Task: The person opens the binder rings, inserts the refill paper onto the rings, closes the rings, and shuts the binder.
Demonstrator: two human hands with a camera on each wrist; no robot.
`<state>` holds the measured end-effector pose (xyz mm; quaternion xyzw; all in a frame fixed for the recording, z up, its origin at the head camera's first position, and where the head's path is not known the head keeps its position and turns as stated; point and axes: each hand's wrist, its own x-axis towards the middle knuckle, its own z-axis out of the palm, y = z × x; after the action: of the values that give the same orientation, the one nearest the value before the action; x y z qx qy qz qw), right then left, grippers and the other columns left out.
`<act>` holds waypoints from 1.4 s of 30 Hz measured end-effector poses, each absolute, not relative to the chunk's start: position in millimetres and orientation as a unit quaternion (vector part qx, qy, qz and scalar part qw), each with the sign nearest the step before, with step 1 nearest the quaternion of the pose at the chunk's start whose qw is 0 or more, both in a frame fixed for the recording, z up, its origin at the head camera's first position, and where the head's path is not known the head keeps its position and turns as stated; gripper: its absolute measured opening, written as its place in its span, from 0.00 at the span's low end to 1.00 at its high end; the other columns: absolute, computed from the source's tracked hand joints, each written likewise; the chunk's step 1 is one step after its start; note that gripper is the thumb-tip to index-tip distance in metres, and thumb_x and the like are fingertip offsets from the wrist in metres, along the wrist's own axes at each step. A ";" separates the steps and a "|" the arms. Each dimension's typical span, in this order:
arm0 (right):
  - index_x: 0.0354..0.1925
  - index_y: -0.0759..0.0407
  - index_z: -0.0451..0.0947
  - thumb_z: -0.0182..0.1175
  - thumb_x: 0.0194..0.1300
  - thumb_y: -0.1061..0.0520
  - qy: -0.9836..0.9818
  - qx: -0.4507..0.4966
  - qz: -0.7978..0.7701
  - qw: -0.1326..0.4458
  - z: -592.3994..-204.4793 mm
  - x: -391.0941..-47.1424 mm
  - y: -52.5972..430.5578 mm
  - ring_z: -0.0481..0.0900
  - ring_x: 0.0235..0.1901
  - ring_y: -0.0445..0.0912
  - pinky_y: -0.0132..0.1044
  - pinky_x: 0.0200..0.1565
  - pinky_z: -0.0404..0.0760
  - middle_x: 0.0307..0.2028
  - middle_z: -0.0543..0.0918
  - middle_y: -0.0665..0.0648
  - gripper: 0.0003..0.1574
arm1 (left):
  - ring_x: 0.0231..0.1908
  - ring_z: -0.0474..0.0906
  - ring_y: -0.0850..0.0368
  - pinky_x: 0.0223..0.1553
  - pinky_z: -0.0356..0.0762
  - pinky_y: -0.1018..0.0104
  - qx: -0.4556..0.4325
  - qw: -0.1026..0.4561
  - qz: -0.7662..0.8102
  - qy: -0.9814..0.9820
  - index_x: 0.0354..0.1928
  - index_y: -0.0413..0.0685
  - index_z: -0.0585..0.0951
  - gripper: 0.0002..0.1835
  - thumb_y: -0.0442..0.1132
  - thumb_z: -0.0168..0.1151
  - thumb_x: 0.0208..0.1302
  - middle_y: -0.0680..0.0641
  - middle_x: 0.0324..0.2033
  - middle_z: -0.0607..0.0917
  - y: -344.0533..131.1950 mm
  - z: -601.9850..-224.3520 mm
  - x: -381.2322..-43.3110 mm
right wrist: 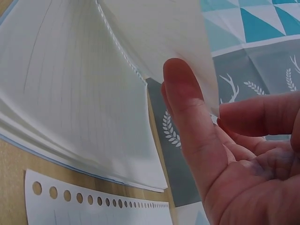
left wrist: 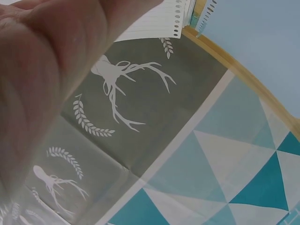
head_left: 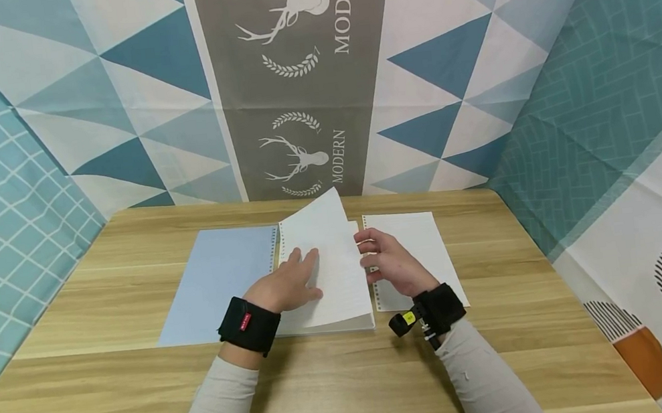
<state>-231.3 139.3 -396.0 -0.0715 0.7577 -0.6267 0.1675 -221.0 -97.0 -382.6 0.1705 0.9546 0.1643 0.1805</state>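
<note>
Half done, seemingly: turning or freeing a raised page (head_left: 337,283) above the open notebook (head_left: 219,272). Holding left hand (head_left: 286,285), spread-fingered, over it and right hand (head_left: 395,262) at its outer edge; whether pinching, cannot tell. Next, probably: grip that edge.

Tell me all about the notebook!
The notebook lies open on the table. Its blue cover is flat at left; its white, faintly lined paper pages have holes along the inner edge. The top page is lifted aslant, with the left hand over it and the right hand apparently touching its outer edge.
</note>
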 end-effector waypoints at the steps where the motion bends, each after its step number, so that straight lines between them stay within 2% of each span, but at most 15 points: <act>1: 0.67 0.60 0.64 0.51 0.70 0.70 0.758 -0.073 -0.626 0.168 -396.0 -231.3 139.6 0.72 0.36 0.50 0.38 0.36 0.81 0.50 0.72 0.60 0.28 | 0.76 0.58 0.31 0.71 0.62 0.33 0.172 0.180 0.165 0.954 0.81 0.49 0.52 0.45 0.49 0.64 0.70 0.32 0.79 0.51 -97.3 -382.5 -221.1; 12: 0.66 0.60 0.64 0.52 0.68 0.71 0.758 -0.069 -0.624 0.177 -396.0 -233.0 140.9 0.70 0.35 0.50 0.38 0.35 0.81 0.51 0.69 0.59 0.30 | 0.76 0.57 0.30 0.71 0.62 0.33 0.173 0.184 0.168 0.953 0.81 0.49 0.52 0.45 0.48 0.65 0.70 0.32 0.79 0.51 -98.4 -382.1 -221.4; 21: 0.63 0.60 0.65 0.51 0.67 0.73 0.754 -0.063 -0.633 0.167 -399.8 -234.9 140.7 0.68 0.33 0.50 0.38 0.33 0.79 0.45 0.67 0.56 0.28 | 0.76 0.57 0.31 0.72 0.62 0.35 0.186 0.175 0.164 0.953 0.81 0.47 0.54 0.44 0.47 0.66 0.70 0.31 0.79 0.52 -99.9 -384.7 -224.2; 42: 0.64 0.59 0.65 0.53 0.68 0.71 0.758 -0.047 -0.629 0.168 -406.1 -237.0 140.1 0.71 0.36 0.50 0.37 0.33 0.81 0.45 0.68 0.56 0.28 | 0.77 0.56 0.34 0.73 0.61 0.37 0.177 0.176 0.148 0.957 0.80 0.48 0.56 0.44 0.48 0.67 0.68 0.33 0.78 0.57 -100.4 -386.7 -223.4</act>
<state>-237.0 140.1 -406.1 -0.0473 0.7577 -0.6288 0.1682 -223.4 -100.4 -386.7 0.1767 0.9570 0.1477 0.1763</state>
